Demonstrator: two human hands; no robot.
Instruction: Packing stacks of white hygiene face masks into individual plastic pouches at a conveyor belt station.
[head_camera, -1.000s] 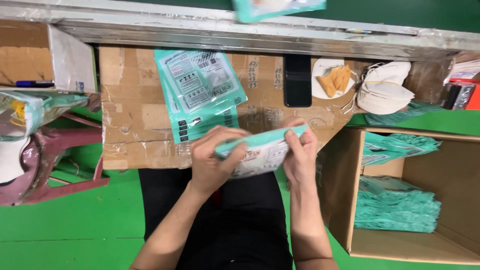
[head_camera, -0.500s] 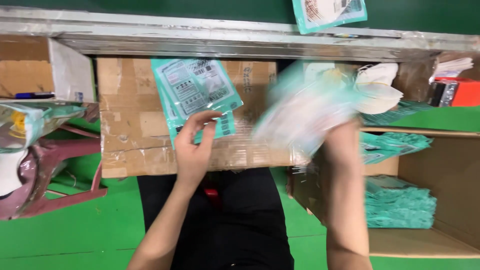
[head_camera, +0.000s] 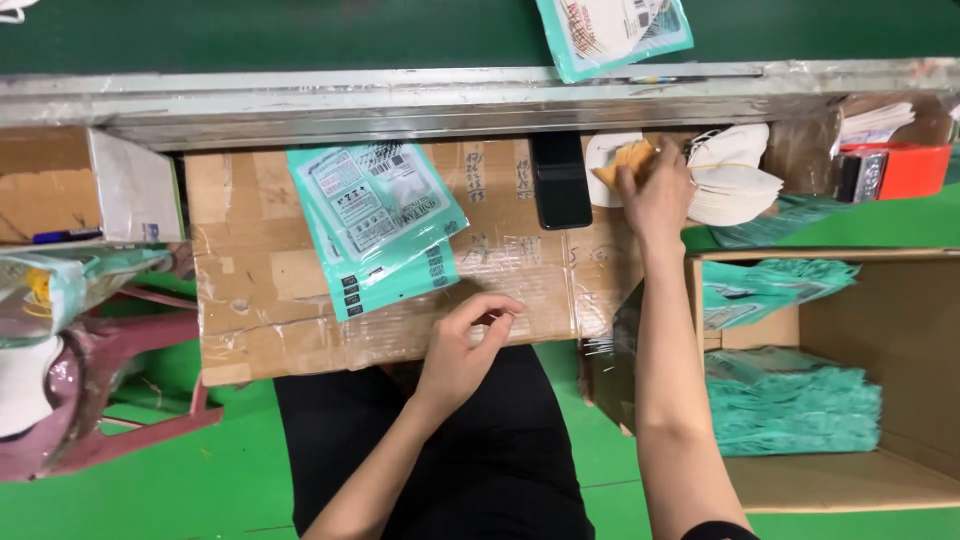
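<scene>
- Left hand (head_camera: 462, 345): fingers loosely curled, holding nothing, resting at the near edge of the cardboard bench (head_camera: 520, 270), just beside the teal packets (head_camera: 375, 225).
- Right hand (head_camera: 655, 190): reaching far, fingers spread on the stack of white masks (head_camera: 735, 180).

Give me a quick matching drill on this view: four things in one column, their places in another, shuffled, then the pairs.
Things:
1. right hand
2. left hand
3. teal pouches
4. black phone

Places:
A. lying flat on the cardboard board, left of centre
B. at the stack of white masks
C. at the board's near edge, holding nothing
D. under the metal rail, at the board's far edge

Pairs: 1-B, 2-C, 3-A, 4-D
</scene>
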